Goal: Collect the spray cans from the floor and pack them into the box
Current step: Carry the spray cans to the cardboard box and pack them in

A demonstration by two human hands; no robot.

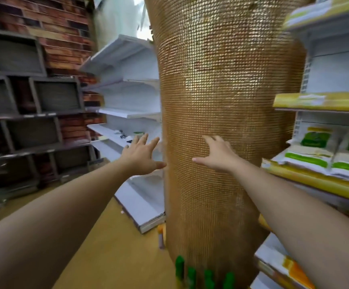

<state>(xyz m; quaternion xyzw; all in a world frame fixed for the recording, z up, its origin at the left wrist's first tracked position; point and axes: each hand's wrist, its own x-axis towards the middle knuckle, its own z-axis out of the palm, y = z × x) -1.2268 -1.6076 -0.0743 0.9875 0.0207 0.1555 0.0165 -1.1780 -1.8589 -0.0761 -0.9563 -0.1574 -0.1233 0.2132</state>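
Green-capped cans (179, 265) well below fingers, by gold pillar (221, 90). Fingers of left hand (142, 157), right hand (217, 156) spread wide, empty.

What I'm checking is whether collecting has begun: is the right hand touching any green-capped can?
Apart. The head view shows the right hand open before the gold column, well above the green-capped cans at the frame's bottom.
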